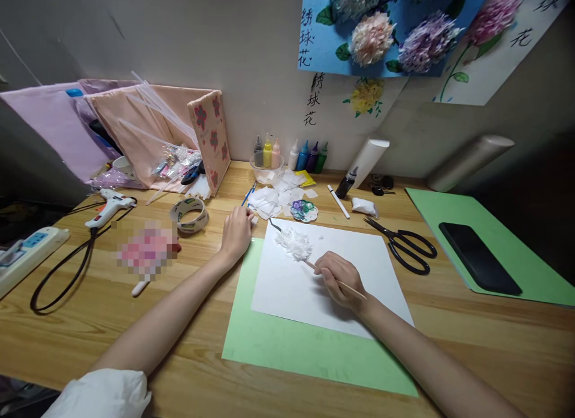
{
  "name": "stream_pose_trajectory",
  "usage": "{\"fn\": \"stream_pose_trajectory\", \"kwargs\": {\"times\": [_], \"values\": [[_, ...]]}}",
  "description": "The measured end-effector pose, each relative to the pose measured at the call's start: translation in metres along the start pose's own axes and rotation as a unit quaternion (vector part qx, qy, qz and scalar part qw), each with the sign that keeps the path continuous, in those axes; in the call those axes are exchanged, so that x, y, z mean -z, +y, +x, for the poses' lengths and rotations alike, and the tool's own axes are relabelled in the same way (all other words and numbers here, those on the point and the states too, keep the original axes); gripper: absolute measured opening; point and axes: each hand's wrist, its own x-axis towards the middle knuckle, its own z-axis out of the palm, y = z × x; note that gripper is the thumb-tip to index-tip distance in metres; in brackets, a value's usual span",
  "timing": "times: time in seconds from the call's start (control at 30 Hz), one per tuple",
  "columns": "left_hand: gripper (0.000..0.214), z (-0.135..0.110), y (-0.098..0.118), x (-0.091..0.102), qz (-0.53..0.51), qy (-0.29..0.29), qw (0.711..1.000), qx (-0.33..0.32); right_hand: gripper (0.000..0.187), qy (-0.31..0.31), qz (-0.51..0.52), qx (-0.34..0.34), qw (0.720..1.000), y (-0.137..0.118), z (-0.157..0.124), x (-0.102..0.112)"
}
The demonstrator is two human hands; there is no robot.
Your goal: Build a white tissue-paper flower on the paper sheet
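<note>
A white sheet of paper (359, 268) lies on a green sheet (287, 346) on the wooden desk. On the white sheet sits a cluster of crumpled white tissue pieces (294, 243) beside a thin dark painted stem. My right hand (339, 280) is closed in a pinch on a thin wooden stick (354, 291) whose tip touches the cluster. My left hand (236, 231) reaches to the pile of white tissue squares (274, 199), fingers curled and pinching at its edge; what they hold is too small to see.
Black scissors (404, 244), a paint palette (304, 211), paint bottles (308, 157), a bowl with bottles (267, 160), a tape roll (189, 214), a glue gun (108, 205), a power strip (27, 250). A phone (478, 256) lies on a green mat (530, 274). Pink boxes stand at back left.
</note>
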Motion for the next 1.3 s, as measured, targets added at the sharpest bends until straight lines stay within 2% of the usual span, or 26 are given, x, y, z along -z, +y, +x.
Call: {"fn": "stream_pose_trajectory", "kwargs": {"times": [0.17,0.3,0.43,0.53,0.6,0.7,0.73,0.83,0.9,1.07,1.2,1.3], "values": [[0.016,0.001,-0.002,0.002,0.022,0.011,1.0,0.017,0.02,-0.004,0.003,0.001,1.0,0.0,0.0,0.0],[0.016,0.003,-0.008,0.002,0.059,-0.007,0.998,0.038,0.02,-0.005,0.009,0.005,1.0,-0.001,0.0,0.001],[0.016,0.005,-0.009,0.001,0.051,-0.01,0.998,0.037,0.021,0.003,0.014,-0.001,1.0,0.001,-0.001,0.001],[0.013,0.006,-0.008,0.002,-0.006,0.003,1.0,0.026,0.022,0.016,0.03,-0.032,0.999,0.001,-0.003,0.0],[0.013,0.005,-0.007,0.003,-0.08,0.014,0.997,0.016,0.024,0.03,0.051,-0.076,0.995,0.001,-0.006,0.001],[0.015,0.0,-0.001,0.005,-0.216,0.023,0.976,0.014,0.028,0.036,0.087,-0.148,0.985,0.002,-0.015,0.006],[0.016,-0.002,0.001,0.006,-0.254,0.019,0.967,0.012,0.028,0.031,0.095,-0.153,0.983,0.003,-0.019,0.008],[0.015,-0.014,0.012,0.011,-0.326,-0.025,0.945,-0.017,0.024,-0.014,0.091,-0.088,0.992,0.01,-0.031,0.018],[0.014,-0.022,0.022,0.014,-0.358,-0.07,0.93,-0.038,0.022,-0.022,0.079,-0.064,0.995,0.015,-0.034,0.023],[0.015,-0.038,0.041,0.016,-0.424,-0.172,0.886,-0.08,0.022,-0.068,0.055,0.009,0.996,0.021,-0.026,0.027],[0.014,-0.045,0.047,0.013,-0.447,-0.198,0.871,-0.046,0.024,-0.098,0.046,0.063,0.992,0.023,-0.017,0.027],[0.012,-0.047,0.048,0.01,-0.444,-0.198,0.874,-0.007,0.022,-0.08,0.04,0.076,0.993,0.024,-0.017,0.026]]}}
